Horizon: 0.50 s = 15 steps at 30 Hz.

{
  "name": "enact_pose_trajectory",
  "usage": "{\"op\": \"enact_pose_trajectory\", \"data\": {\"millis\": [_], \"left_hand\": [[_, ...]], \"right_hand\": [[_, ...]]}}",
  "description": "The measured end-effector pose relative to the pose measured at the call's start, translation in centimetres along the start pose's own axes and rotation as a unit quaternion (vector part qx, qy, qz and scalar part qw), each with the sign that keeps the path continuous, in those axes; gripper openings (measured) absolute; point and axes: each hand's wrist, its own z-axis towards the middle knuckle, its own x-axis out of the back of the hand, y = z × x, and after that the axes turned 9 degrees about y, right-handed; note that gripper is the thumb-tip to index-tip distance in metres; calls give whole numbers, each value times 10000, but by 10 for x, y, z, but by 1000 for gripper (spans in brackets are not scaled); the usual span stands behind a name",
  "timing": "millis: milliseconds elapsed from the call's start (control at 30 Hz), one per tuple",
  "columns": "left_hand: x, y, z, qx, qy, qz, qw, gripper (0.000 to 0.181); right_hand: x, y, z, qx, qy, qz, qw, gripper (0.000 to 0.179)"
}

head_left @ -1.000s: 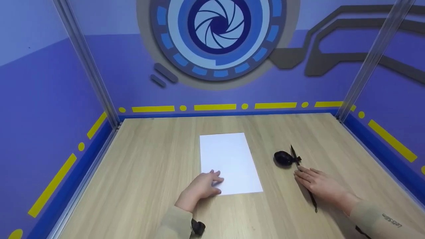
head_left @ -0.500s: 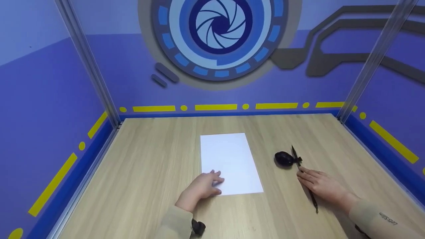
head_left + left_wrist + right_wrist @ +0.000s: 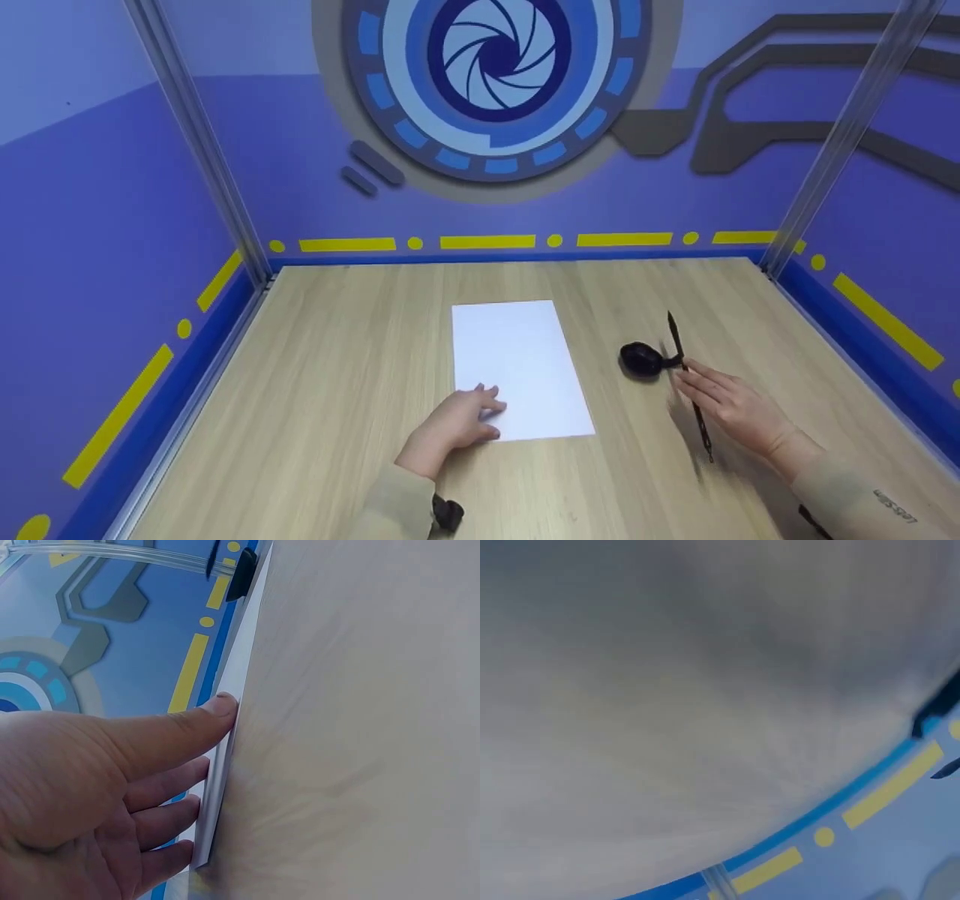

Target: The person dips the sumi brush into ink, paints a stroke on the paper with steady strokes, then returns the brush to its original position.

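In the head view, my left hand point(image 3: 455, 421) rests on the lower left corner of a white sheet of paper point(image 3: 525, 360), its fingers spread. The left wrist view shows the thumb point(image 3: 180, 731) and fingertips along the paper's near edge point(image 3: 244, 645). My right hand point(image 3: 739, 409) pinches a slim black brush point(image 3: 702, 431) with a pointed tip, tilted and raised slightly off the table. Its fingertips are beside the short handle of a round black dish point(image 3: 641, 361). The right wrist view does not show the hand; the brush tip point(image 3: 946, 769) shows at its right edge.
The wood-grain table point(image 3: 337, 360) stands inside blue printed walls point(image 3: 255, 172) with clear corner posts point(image 3: 829, 154). A black wrist strap point(image 3: 448, 514) sits at the left cuff.
My right hand has lifted the brush from the dish's handle and moved it slightly up and to the right; its shadow now stands apart. The left hand and paper stay put.
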Motion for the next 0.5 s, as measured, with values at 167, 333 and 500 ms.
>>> {"op": "enact_pose_trajectory", "data": {"millis": [167,333,500], "left_hand": [[0,-1,0,29,-23,7,10000,43],[0,-1,0,24,-36,-8,10000,43],[0,0,0,95,-39,-93,9999,43]], "right_hand": [[1,-5,33,-1019,987,-140,9898,35],[-1,-10,64,-2217,1783,-28,9587,32],[1,-8,87,-3374,2225,419,9137,11]]}}
